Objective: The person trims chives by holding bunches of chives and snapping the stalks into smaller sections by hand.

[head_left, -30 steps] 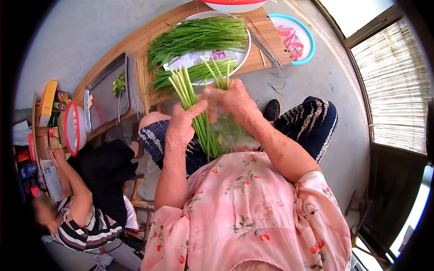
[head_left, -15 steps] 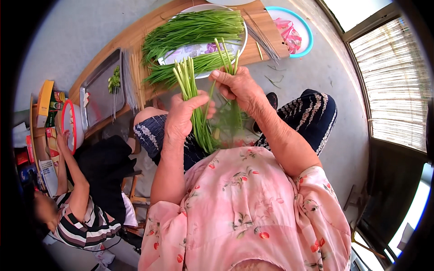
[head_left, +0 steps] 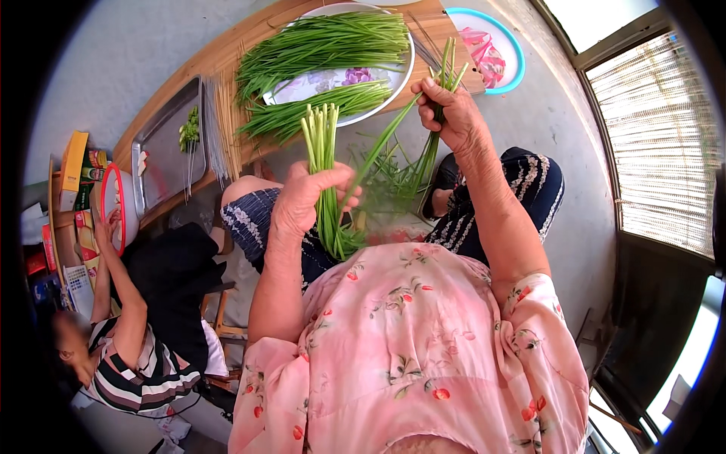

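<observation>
My left hand [head_left: 306, 200] is closed round a thick bundle of garlic chives [head_left: 321, 140], its pale cut ends pointing up and its green leaves hanging toward my lap. Farther right and higher, my right hand [head_left: 457, 113] pinches a thinner bunch of chives [head_left: 448, 64] by the stems. Leaves from that bunch trail down, and one long strand slants back toward my left hand. Beyond my hands, a white oval plate [head_left: 411, 68] with a purple flower pattern carries a large heap of green chives [head_left: 325, 41] and a smaller pile in front.
On the wooden table [head_left: 189, 72] lie thin skewers [head_left: 215, 144] and a metal tray [head_left: 162, 163] with skewered green pieces [head_left: 189, 129]. A blue-rimmed basin [head_left: 522, 64] holds a pink bag [head_left: 484, 64]. At left, another person's hand [head_left: 110, 227] is at a red-rimmed bowl [head_left: 103, 193].
My right hand has moved up and to the right with its chives, away from the left bundle. My left hand stays nearly in place, its bundle more upright.
</observation>
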Available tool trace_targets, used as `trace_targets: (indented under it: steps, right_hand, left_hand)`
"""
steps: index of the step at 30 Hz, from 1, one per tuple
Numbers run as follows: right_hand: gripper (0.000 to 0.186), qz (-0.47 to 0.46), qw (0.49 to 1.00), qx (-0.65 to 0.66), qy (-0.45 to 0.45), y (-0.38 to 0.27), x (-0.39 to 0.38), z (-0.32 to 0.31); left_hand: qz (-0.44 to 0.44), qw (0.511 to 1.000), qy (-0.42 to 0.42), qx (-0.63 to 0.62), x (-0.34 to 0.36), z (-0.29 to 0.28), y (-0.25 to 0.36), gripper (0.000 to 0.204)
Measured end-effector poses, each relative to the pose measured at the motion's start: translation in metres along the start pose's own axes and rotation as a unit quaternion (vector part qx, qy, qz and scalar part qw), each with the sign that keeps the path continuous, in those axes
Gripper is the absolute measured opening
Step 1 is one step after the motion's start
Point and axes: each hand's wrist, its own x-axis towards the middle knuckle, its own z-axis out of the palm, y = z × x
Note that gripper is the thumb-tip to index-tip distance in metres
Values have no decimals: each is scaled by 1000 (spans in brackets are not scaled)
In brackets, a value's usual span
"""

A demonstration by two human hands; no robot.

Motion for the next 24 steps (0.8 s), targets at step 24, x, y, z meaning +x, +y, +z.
trace_targets:
  steps: [24]
  right_hand:
    - [22,-79,994,0,73,-28,2,-12]
  left_hand:
    - [3,999,-4,43,-5,0,-11,23]
